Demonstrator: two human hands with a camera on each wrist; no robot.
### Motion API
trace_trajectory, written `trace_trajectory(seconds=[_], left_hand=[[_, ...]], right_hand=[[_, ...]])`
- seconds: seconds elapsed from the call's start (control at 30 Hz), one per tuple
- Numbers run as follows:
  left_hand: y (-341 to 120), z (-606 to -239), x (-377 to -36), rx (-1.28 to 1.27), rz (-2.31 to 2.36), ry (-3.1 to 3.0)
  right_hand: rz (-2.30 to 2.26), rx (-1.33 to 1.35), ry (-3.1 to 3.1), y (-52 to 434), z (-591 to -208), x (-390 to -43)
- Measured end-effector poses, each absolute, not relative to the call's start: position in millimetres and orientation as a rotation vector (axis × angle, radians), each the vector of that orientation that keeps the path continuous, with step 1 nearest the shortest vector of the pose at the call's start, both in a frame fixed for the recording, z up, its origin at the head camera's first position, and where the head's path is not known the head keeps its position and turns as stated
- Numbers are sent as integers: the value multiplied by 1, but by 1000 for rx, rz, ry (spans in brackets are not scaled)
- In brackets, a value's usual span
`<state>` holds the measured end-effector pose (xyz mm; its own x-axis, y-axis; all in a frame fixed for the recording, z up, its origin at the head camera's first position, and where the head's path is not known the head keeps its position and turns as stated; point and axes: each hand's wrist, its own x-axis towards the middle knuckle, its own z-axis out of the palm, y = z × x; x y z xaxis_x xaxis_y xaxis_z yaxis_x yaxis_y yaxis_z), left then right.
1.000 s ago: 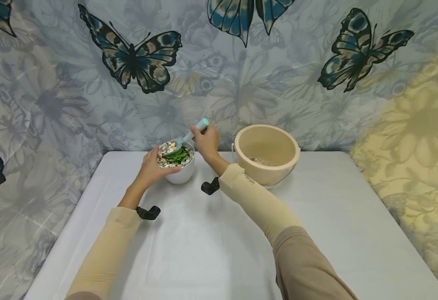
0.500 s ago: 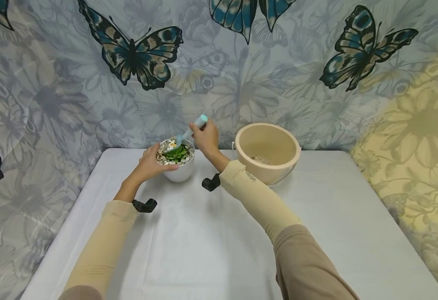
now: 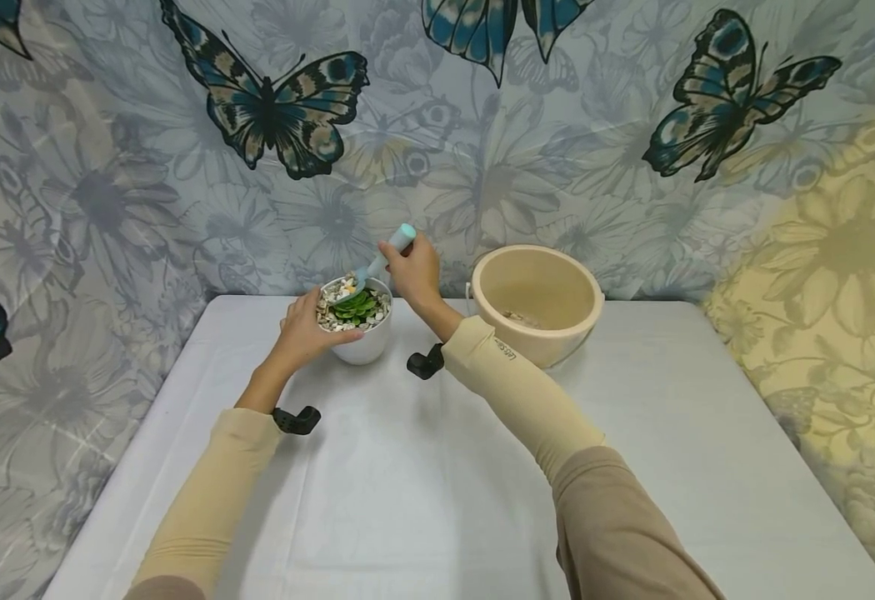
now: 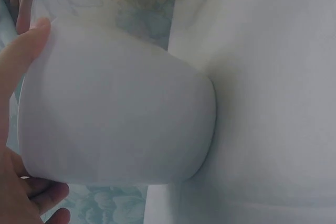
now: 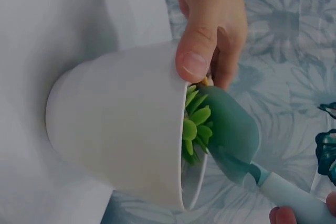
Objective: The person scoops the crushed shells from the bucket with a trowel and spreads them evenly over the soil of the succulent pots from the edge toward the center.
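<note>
Left hand (image 3: pixel 304 327) wraps the rim of the small round white ceramic pot (image 3: pixel 363 343), standing on the white tabletop (image 3: pixel 422 467) near the back wall; right hand (image 3: pixel 412 271) grips the pale teal plastic scoop (image 3: pixel 377 265), its blade over the pebbles and green succulent (image 3: pixel 355 306), the beige plastic bucket (image 3: pixel 535 304) just beside

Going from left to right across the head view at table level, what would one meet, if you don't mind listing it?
Left hand → white pot → right hand → beige bucket.
</note>
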<state>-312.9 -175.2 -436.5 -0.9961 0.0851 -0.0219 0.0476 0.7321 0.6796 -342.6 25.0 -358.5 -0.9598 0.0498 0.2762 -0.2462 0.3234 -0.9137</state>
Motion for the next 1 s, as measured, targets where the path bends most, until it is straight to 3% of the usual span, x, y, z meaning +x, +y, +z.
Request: trace_trajectory(seconds=[0.67,1.0], left_hand=[[-180,-445,-316,96,1235,2842],[-174,-443,-310,64,1225,2903]], right_hand=[[1891,398,-2188,24,-373,-348],[1689,320,-2261,23,-369,-345]])
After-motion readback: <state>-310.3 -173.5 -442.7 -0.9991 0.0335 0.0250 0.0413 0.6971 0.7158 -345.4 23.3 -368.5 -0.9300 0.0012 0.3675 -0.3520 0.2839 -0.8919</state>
